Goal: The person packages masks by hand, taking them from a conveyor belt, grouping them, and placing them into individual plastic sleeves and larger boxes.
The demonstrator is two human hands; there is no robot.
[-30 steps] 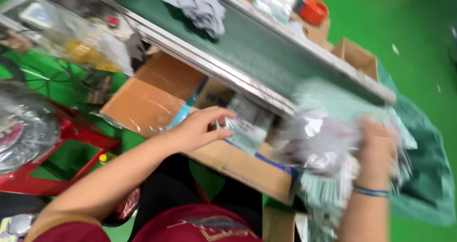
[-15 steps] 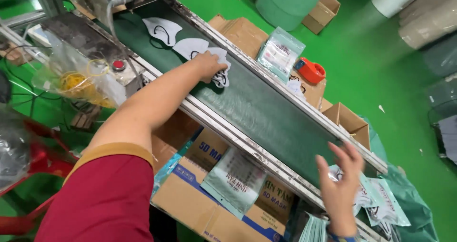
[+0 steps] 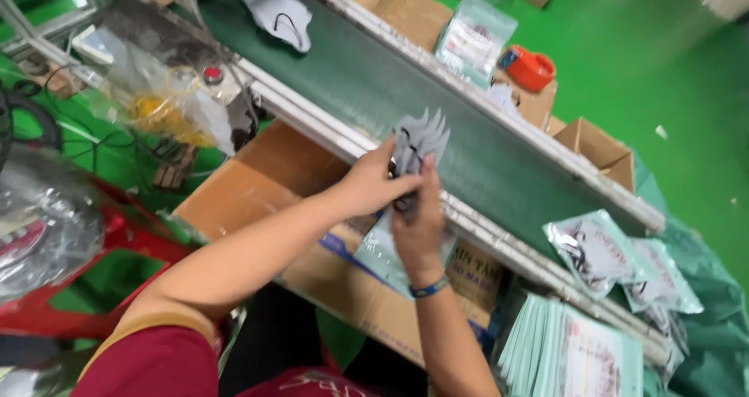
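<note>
both hands point(image 3: 398, 198) around grey masks point(image 3: 417, 143)

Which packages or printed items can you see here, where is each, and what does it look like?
Sealed pouch: beyond the belt, on a brown box; pale green, rectangular.
Filled clear bags: right end of the belt rail; shiny, crumpled.
Stack of flat pouches: lower right; pale green, fanned.
Cardboard carton: under both hands; brown, blue print.

The face masks point(image 3: 417, 143) were grey-white — the conveyor belt point(image 3: 406, 92) dark green, the floor point(image 3: 671, 61) bright green, the tape dispenser point(image 3: 529, 67) orange-red, the cardboard box point(image 3: 257, 186) brown, the wristband point(image 3: 429, 288) blue.
</note>
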